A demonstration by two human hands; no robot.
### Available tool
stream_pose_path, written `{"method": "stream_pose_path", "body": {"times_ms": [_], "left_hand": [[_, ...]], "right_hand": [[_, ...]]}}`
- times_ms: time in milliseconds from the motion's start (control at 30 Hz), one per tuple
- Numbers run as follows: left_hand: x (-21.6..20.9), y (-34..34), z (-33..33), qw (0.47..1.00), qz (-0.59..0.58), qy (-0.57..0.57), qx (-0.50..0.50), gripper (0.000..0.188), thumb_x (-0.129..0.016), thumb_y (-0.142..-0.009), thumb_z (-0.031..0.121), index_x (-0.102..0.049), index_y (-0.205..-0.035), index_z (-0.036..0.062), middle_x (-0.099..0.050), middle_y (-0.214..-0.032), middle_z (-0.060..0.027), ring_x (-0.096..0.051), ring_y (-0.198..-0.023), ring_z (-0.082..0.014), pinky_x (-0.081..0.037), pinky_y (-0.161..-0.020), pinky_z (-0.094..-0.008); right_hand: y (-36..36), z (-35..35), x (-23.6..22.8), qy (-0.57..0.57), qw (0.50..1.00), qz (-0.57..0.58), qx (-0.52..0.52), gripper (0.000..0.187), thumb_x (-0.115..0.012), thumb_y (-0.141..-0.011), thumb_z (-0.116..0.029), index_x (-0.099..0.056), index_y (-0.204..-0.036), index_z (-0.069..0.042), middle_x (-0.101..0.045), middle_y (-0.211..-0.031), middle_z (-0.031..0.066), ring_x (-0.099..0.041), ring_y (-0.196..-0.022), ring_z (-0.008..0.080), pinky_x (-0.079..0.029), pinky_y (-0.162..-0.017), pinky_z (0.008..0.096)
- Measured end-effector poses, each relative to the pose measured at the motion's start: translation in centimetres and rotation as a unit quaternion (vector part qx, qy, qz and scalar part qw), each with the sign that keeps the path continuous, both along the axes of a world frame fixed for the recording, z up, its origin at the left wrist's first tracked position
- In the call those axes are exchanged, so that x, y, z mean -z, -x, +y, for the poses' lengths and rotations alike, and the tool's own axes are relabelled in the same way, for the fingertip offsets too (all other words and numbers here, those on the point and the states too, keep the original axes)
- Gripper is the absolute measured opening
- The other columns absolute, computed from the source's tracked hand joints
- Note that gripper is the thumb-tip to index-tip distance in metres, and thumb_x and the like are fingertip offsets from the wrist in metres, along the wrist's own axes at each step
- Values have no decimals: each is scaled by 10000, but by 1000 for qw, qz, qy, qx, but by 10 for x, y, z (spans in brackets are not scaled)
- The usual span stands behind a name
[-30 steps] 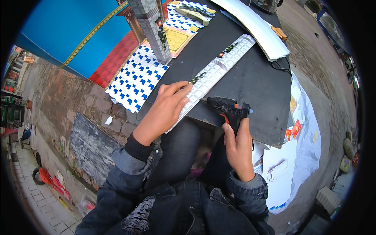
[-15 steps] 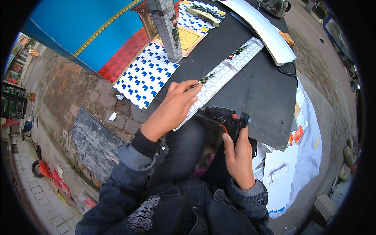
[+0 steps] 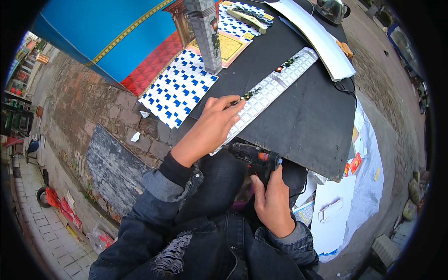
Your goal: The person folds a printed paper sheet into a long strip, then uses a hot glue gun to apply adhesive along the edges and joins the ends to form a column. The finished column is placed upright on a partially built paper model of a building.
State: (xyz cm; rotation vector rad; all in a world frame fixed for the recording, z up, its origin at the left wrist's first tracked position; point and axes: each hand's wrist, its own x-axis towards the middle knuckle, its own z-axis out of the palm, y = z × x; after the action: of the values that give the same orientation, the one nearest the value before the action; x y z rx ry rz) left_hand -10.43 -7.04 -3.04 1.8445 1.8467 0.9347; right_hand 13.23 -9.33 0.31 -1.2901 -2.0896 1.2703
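At the black tabletop [image 3: 298,126], left hand [image 3: 212,128], fingers parted, rests on a long white grid-patterned strip [image 3: 267,99]; right hand [image 3: 274,205] clasps a black pistol-shaped glue gun [image 3: 245,153].

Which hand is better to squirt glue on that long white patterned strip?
Probably the right hand: it already grips the black glue gun, whose front end points toward the strip's near end. The left hand has its fingers on the strip, so it seems better for steadying.

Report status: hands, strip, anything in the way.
Left hand on grid-patterned strip. Right hand gripping black glue gun, front near strip. Grey column left of strip, apart.
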Motion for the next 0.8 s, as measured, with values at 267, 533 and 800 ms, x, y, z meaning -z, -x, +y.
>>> {"method": "stream_pose_path", "body": {"times_ms": [267,533,800], "left_hand": [[1,0,0,1000,2,-7,1,398,-585,-1030,88,-621,-1424,45,-568,-1436,-143,-502,-1233,-338,-416,-1101,-404],[4,0,0,1000,10,-13,3,402,-601,-1023,100,-625,-1421,51,-569,-1440,-130,-501,-1217,-336,-418,-1095,-405],[15,-2,1,996,79,-36,5,483,-630,-1014,149,-571,-1491,100,-534,-1512,-77,-494,-1220,-311,-390,-1098,-440]], "right_hand": [[3,-9,-3,-30,998,-38,-29,446,-683,-958,-52,-485,-1354,-2,-658,-886,242,-679,-774,469,-532,-667,508],[-2,-7,-4,-65,996,13,-64,472,-710,-941,-74,-480,-1345,5,-641,-1031,253,-671,-852,488,-542,-697,514],[-58,60,-17,49,974,152,162,301,-634,-1066,-284,-628,-1144,6,-593,-754,18,-547,-618,81,-455,-551,237]]}}
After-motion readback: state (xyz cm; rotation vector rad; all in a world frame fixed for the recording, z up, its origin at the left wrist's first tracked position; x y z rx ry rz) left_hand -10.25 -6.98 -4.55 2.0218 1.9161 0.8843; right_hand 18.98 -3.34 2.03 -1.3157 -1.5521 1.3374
